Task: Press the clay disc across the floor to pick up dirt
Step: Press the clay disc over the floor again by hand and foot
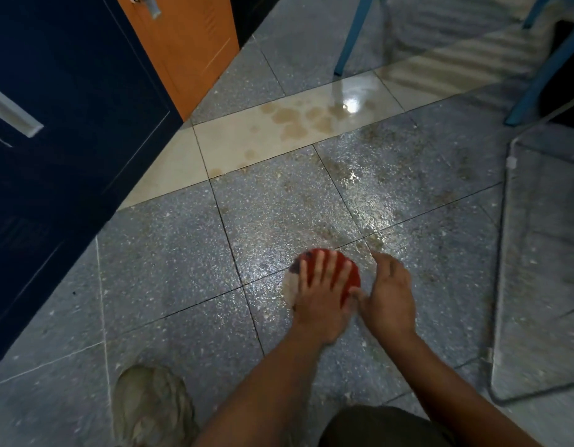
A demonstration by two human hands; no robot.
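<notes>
A flat clay disc, mostly red with a whitish-grey patch on its left side, lies on the grey speckled floor near the middle of the view. My left hand lies flat on top of the disc with fingers spread and straight, pressing it down. My right hand rests on the floor just right of the disc, fingers extended, its thumb touching the disc's right edge. Brown dirt smears mark the tiles beyond the disc.
A dark blue cabinet and an orange door stand at the left. Blue chair legs rise at the back. A glass panel leans at the right. My shoe is at the bottom left. Brown stains spot the cream tiles.
</notes>
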